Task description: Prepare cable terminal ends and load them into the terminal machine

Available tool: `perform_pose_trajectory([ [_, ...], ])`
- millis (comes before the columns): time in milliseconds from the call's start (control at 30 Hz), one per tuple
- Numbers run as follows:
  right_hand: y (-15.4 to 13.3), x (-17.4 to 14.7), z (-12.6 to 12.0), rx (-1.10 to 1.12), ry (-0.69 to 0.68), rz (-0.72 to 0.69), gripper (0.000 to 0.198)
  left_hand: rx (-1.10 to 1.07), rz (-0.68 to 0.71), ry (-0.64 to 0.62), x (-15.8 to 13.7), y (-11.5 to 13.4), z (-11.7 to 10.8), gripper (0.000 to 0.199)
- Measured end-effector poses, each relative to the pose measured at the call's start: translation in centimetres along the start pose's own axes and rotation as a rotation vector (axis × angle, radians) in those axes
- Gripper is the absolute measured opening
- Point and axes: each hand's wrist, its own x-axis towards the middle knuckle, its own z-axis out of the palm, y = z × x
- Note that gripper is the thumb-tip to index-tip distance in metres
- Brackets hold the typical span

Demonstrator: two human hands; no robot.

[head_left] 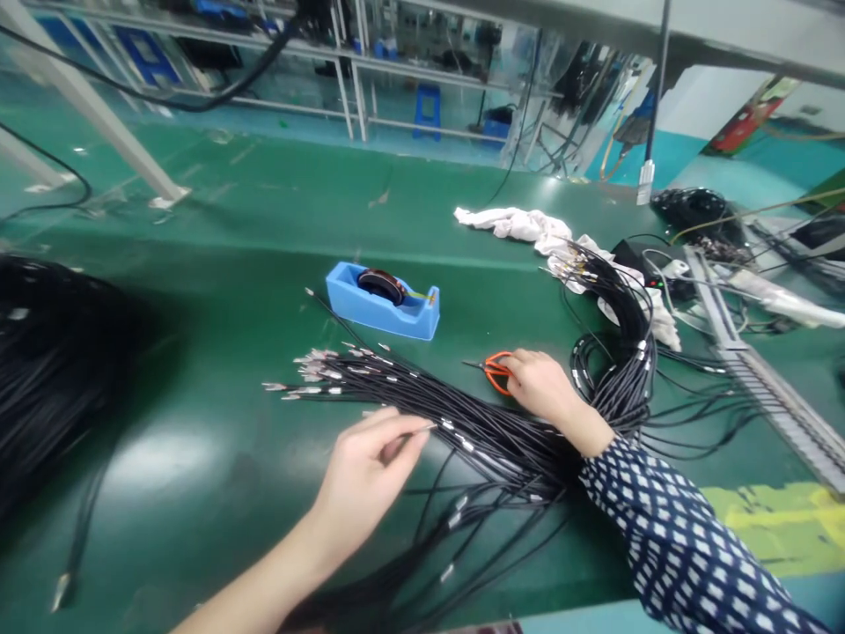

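Note:
A thick bundle of black cables [455, 405] lies across the green table, with white labels along it and stripped ends fanned out at the left. In front of the bundle, my left hand [376, 462] is closed in a pinch; a thin pale bit shows at its fingertips, too small to name. My right hand [545, 387] reaches over the bundle, its fingers on the orange handles of a small pair of scissors [495, 373], dark tips pointing left. Behind the bundle stands a blue tape dispenser [383, 321] with a dark brown roll in it.
A dark cable heap [59, 379] sits at the left. Toward the right, a second cable bundle [624, 326] curves beside a crumpled white cloth [528, 227]. A slotted metal rail [779, 396] runs along the right side, near yellow tape [779, 528]. A cord [653, 114] hangs overhead.

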Motion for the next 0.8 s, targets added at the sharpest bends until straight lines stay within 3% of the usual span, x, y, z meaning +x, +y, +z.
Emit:
perform_pose_trajectory([
  [133, -0.5, 0.1, -1.7, 0.348, 0.040, 0.096, 0.023, 0.124, 0.108, 0.033, 0.4, -0.4, 0.1, 0.015],
  [200, -2.3, -0.2, -2.9, 0.622, 0.058, 0.031, 0.013, 0.140, 0.116, 0.030, 0.4, -0.6, -0.1, 0.013],
  [267, -4.6, -0.2, -4.1, 0.767, 0.033, -0.057, 0.018, 0.147, 0.106, 0.021, 0.4, -0.8, -0.3, 0.012],
  [433, -8.2, 0.6, -4.8, 0.546, 0.005, -0.286, 0.045, 0.188, 0.104, 0.011, 0.6, -1.0, -1.2, 0.008],
  [633, -6.8, 0.6, -5.3, 0.282, -0.030, -0.376, 0.043, 0.200, 0.133, -0.008, 0.5, -0.8, -1.6, 0.008],
  [800, -6.8, 0.8, -5.9, 0.228, -0.052, -0.461, 0.039, 0.227, 0.149, -0.016, 0.5, -0.8, -1.8, 0.013],
])
